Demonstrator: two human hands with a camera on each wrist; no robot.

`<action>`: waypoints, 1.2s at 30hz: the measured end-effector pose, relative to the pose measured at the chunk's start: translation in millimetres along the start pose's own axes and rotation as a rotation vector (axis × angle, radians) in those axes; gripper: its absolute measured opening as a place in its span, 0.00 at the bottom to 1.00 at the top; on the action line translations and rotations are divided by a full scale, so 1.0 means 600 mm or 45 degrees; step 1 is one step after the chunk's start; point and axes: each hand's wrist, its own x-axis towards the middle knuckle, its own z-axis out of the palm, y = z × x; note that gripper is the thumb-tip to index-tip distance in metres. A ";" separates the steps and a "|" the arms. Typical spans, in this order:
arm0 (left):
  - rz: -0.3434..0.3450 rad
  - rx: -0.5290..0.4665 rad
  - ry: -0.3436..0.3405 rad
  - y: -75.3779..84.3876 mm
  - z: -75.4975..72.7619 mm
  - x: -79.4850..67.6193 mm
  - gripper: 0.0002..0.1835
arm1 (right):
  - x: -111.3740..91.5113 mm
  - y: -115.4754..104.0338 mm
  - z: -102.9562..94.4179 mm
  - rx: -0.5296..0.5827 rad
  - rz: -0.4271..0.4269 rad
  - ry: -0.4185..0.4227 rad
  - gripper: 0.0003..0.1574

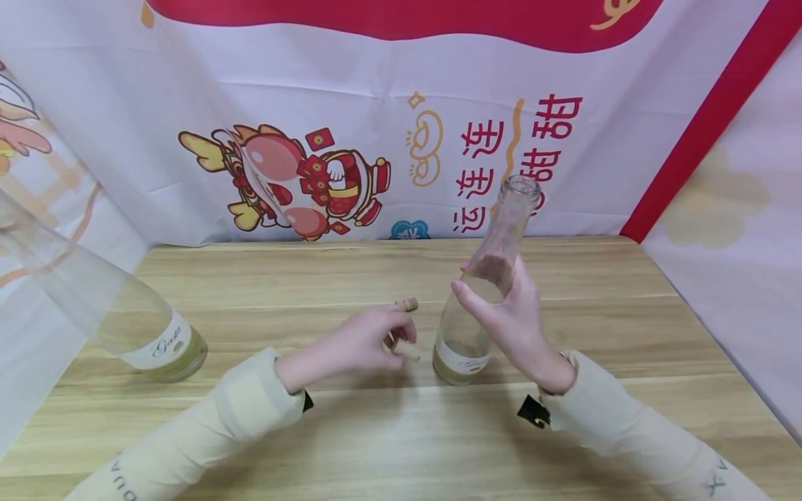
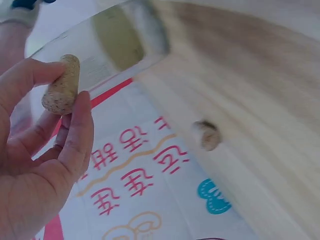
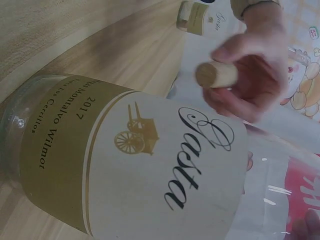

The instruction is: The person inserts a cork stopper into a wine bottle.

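Near the middle of the table, my left hand (image 1: 363, 339) pinches a short tan cork (image 2: 62, 86) between thumb and fingers. The same cork (image 3: 217, 75) shows end-on in the right wrist view. My right hand (image 1: 519, 316) grips the middle of a clear glass wine bottle (image 1: 462, 327), thumb and fingers curled round it. That bottle's mouth (image 1: 520, 188) is uncovered, and its white and olive label (image 3: 165, 155) reads "Gasta". A second cork (image 2: 210, 138) lies on the wood just beyond the left hand.
Another clear wine bottle (image 1: 113, 306) with a similar label stands at the left of the wooden table (image 1: 401, 445). Behind the table hangs a white printed cloth (image 1: 388, 97) with red lettering and a cartoon figure. Cloth walls also flank both sides.
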 end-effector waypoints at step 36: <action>0.463 -0.501 0.693 0.155 -0.159 0.052 0.19 | 0.000 0.005 0.000 0.019 -0.072 0.017 0.29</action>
